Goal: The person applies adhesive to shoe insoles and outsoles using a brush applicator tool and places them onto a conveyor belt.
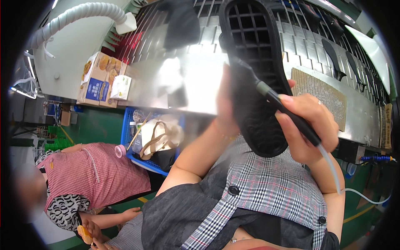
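A long black shoe sole [260, 129] is held up in front of my chest, its inner side with a grid of hollows showing. My left hand [227, 98] is closed round its left side, partly blurred, with most fingers hidden behind it. In my right hand [312, 125] a black pen-shaped tool [293, 116] is pinched between thumb and fingers. The tool has a grey-green collar and a thin tip that reaches over the sole's hollow part; the blur hides whether it touches. From its back end a pale tube [331, 166] runs down to the right.
Behind the sole runs a metal slatted conveyor [204, 25] carrying dark shoe parts. On the bench lie a ribbed cardboard piece [323, 98] and a printed carton [100, 79]. A blue basket [127, 125] with a bag stands left, near a co-worker in a pink checked apron [104, 171]. A flexible duct [79, 16] hangs upper left.
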A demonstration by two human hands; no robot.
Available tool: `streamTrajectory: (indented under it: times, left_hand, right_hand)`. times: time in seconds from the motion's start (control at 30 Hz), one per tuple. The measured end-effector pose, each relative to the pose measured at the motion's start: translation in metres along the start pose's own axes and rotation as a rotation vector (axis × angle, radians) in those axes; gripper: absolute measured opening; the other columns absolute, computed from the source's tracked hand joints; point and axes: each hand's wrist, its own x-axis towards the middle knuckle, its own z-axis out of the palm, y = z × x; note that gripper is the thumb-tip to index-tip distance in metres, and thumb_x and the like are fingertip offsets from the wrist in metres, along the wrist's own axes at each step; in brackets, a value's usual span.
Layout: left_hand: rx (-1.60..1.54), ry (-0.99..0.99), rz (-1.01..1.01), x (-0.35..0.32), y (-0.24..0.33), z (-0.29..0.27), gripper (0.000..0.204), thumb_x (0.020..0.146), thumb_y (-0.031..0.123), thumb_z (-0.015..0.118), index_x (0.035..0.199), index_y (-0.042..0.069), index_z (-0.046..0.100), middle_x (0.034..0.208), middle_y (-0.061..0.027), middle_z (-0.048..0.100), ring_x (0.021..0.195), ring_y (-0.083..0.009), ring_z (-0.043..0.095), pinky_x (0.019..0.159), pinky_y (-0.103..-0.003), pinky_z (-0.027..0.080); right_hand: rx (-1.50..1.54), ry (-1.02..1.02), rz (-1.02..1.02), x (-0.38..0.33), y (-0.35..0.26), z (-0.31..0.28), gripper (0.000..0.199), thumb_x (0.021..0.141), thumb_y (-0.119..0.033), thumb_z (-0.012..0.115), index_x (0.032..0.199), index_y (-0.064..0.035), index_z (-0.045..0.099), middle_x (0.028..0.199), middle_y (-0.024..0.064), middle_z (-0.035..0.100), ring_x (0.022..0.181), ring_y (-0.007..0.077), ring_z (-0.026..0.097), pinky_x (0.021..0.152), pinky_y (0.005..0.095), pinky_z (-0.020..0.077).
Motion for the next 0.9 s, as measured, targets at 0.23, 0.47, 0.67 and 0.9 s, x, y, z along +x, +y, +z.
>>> streamTrajectory:
  times: [0.23,0.47,0.67,0.9]
  left_hand:
    - [-0.015,-0.095,0.075,0.002,0.014,-0.004,0.077,0.091,0.067,0.025,0.148,0.016,0.023,0.15,-0.0081,0.029,0.127,-0.0405,0.042,0.094,-0.07,0.039]
    - [-0.196,-0.063,0.136,0.006,0.029,-0.004,0.083,0.09,0.069,0.023,0.135,0.001,0.042,0.121,-0.0282,0.056,0.109,-0.0378,0.059,0.09,-0.049,0.051]
    - [-0.211,-0.06,0.16,0.006,0.036,-0.008,0.081,0.091,0.067,0.028,0.133,0.0,0.044,0.117,-0.0255,0.058,0.108,-0.0374,0.059,0.089,-0.05,0.051]
    - [0.083,-0.05,0.019,0.005,0.042,-0.013,0.071,0.093,0.063,0.025,0.147,0.017,0.028,0.151,-0.0084,0.029,0.134,-0.0361,0.035,0.1,-0.072,0.029]
  right_hand:
    - [0.1,-0.145,0.006,-0.008,-0.007,0.007,0.027,0.073,0.006,0.069,0.1,0.0059,0.062,0.084,0.0178,0.067,0.064,0.0227,0.063,0.057,0.0291,0.0482]
    - [0.212,-0.212,0.035,-0.01,-0.006,0.008,0.026,0.072,0.006,0.068,0.098,0.007,0.063,0.084,0.0183,0.067,0.066,0.0219,0.063,0.058,0.0298,0.0484]
    - [0.192,-0.266,0.129,-0.007,-0.008,0.003,0.026,0.067,0.004,0.073,0.092,0.004,0.067,0.079,0.0145,0.068,0.061,0.0224,0.064,0.054,0.0275,0.0471]
    - [0.35,-0.33,0.319,-0.013,-0.007,-0.017,0.021,0.07,0.002,0.071,0.091,0.0023,0.068,0.078,0.0133,0.068,0.062,0.0208,0.064,0.056,0.0265,0.0463]
